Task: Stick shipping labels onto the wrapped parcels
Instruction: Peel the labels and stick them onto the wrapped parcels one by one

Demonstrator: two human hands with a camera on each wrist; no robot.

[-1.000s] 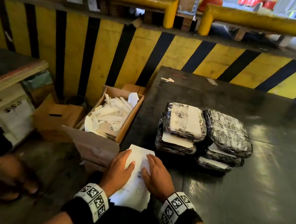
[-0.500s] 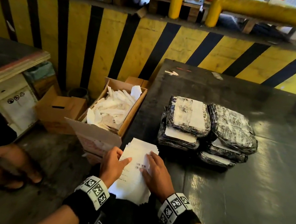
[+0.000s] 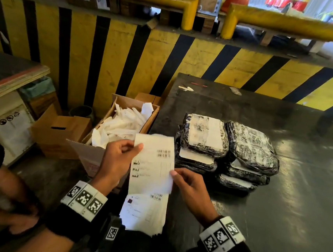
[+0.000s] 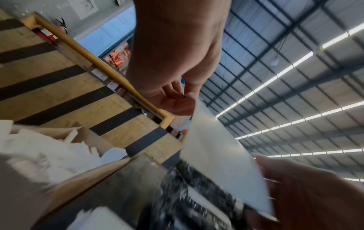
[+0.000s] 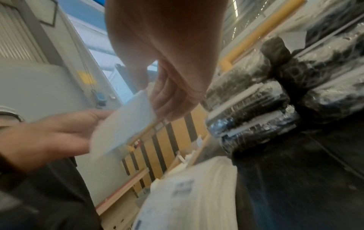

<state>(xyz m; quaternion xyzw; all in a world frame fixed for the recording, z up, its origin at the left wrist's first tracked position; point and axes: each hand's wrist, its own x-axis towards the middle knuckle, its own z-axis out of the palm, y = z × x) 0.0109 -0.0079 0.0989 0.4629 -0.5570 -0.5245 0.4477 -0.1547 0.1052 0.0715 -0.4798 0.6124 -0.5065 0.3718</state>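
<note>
A yellow-and-black striped barrier (image 3: 189,53) runs across the back, topped by yellow rails (image 3: 293,24). Against it stands the dark, glossy surface (image 3: 275,207), which fills the right side of the head view. On it, well in from the near edge, sit the wrapped parcels (image 3: 226,150) — black bundles under clear film, stacked in two piles that touch each other. The top parcel of the left pile (image 3: 204,136) carries a white label under its wrap; the top parcel of the right pile (image 3: 251,147) shows none that can be made out.

Left of the surface, just beside its edge, an open cardboard box (image 3: 121,125) holds a heap of white paper strips. A smaller brown carton (image 3: 59,131) stands on the floor further left.

At the near edge of the surface lies a stack of shipping labels (image 3: 145,213), printed side up. Lifted clear above it is a single shipping label (image 3: 153,165), held upright between both hands. The left hand (image 3: 115,159) has its grip closed on the label's upper left edge — thumb in front, fingers behind. The right hand (image 3: 192,187) pinches the lower right edge with fingertips and thumb. Both wrists wear black bands with white coded markers.
</note>
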